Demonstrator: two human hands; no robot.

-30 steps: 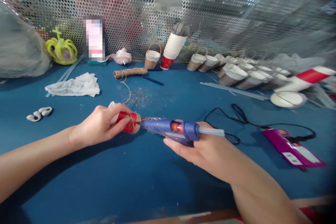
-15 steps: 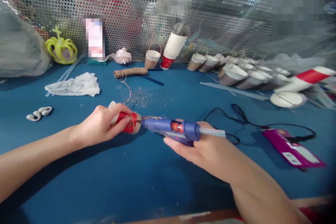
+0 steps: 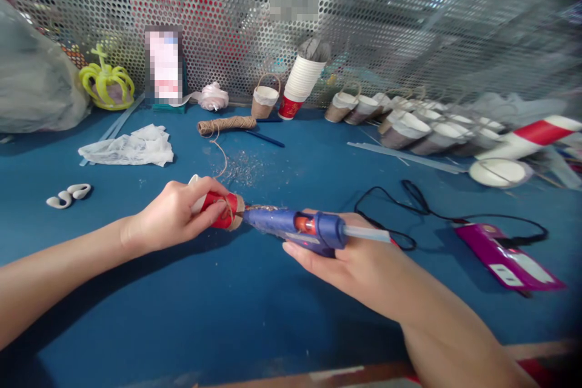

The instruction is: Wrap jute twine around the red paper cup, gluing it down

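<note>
My left hand [image 3: 182,212] is closed around a red paper cup [image 3: 230,201] lying on its side, its base end turned to the right. Twine is wound about that end of the cup, and a strand crosses its red side by my fingertips. My right hand [image 3: 345,254] grips a blue glue gun [image 3: 282,224], with a clear glue stick [image 3: 368,233] poking out of its back. The gun's nozzle points left and meets the twine-wrapped end of the cup; whether it touches is hard to tell. A roll of brown twine [image 3: 227,126] lies behind, its loose strand trailing towards the cup.
Crumpled white cloth [image 3: 131,147] and grey curled pieces [image 3: 68,196] lie left. A tilted stack of paper cups [image 3: 302,82] and a small handled bucket [image 3: 265,103] stand at the back. Several more buckets [image 3: 404,127] are right, above a purple pouch [image 3: 504,254] with black cord.
Almost nothing differs. My hands, the cup and the glue gun keep nearly the same place, with only a very slight shift of the gun and the view.
</note>
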